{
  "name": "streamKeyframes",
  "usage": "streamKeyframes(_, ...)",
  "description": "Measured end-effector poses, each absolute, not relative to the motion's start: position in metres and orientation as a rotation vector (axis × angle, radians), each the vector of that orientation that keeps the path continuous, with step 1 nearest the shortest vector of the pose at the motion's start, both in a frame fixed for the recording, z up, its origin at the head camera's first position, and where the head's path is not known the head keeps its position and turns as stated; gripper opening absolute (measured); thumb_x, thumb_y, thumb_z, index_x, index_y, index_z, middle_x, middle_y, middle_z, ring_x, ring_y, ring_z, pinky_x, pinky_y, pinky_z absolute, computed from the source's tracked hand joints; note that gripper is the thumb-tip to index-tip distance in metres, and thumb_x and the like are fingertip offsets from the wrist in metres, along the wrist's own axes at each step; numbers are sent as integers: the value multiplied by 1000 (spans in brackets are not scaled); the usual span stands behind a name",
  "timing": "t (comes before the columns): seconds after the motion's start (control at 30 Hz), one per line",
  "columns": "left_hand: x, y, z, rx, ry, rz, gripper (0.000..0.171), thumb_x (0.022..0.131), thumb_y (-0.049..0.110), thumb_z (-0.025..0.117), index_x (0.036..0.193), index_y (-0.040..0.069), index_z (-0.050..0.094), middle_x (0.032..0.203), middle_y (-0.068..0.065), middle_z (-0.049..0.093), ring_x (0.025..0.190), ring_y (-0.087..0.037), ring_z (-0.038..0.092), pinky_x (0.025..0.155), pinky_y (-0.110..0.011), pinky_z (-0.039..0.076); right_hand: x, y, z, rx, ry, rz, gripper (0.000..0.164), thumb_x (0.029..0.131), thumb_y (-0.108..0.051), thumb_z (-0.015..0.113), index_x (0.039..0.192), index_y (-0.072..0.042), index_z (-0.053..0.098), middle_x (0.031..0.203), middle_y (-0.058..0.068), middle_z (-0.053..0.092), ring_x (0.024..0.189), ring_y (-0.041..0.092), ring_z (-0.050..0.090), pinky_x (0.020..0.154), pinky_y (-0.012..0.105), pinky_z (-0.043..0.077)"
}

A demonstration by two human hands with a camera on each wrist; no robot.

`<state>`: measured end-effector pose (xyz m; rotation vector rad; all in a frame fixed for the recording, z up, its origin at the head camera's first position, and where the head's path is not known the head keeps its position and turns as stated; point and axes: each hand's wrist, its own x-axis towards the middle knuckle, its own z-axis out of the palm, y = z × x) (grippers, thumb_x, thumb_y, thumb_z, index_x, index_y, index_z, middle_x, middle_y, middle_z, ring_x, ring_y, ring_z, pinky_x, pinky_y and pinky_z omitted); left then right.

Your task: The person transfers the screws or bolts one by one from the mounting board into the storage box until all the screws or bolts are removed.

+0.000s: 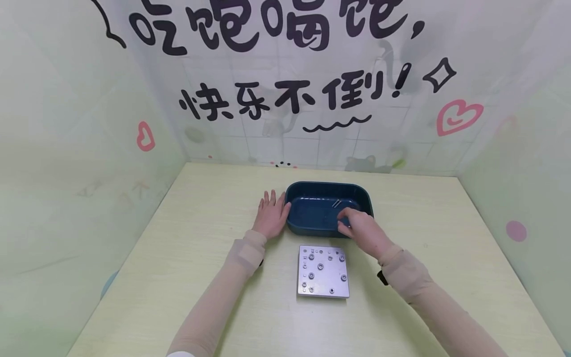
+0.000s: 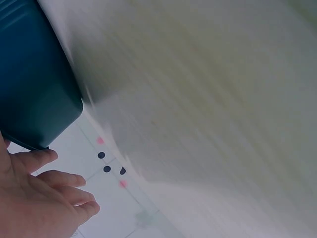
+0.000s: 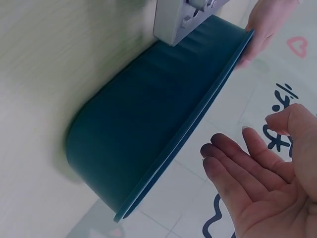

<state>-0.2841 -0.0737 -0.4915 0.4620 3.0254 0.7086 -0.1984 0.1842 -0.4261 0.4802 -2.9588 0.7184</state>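
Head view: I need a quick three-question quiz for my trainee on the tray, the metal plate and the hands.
1. True or false: the metal plate sits inside the blue tray.
2. Where do the two slim metal pieces lie?
A) left of the tray
B) inside the tray
C) behind the tray
3. Fill in: the tray's left end is touched by the person's ____.

Key:
1. False; the plate lies on the table, on the tray's near side.
2. B
3. left hand
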Motion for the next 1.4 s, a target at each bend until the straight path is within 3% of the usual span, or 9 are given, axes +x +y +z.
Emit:
streamKeyframes(0.3,-284,-74,-493,460,3020,712,61,107,44,25,154,6,33,160,-28,20,150,-47,10,122,-54,12,-182,178,-431,573,-2901,701,19,94,-12,65,108,1,64,101,14,72,77,14,65,69,31,57)
streamKeyframes(0.63,-283,-73,-493,462,3020,725,58,108,40,30,154,6,34,160,-29,20,150,-47,10,122,-55,12,-166,175,-438,679,-2851,739,19,90,-8,70,108,1,67,106,13,73,98,24,70,84,36,58)
streamKeyframes(1.03,-283,-73,-491,461,3024,716,59,107,43,27,154,6,34,160,-28,20,150,-47,10,122,-55,12,-154,174,-453,769,-2800,717,21,88,-8,72,106,1,66,100,10,73,88,19,70,79,32,59)
streamKeyframes(1.4,-284,-74,-493,459,3018,714,61,107,44,25,154,7,33,160,-28,19,150,-46,9,123,-54,11,-153,174,-469,808,-2783,670,12,85,-5,73,95,-1,68,88,6,71,79,15,68,73,27,58)
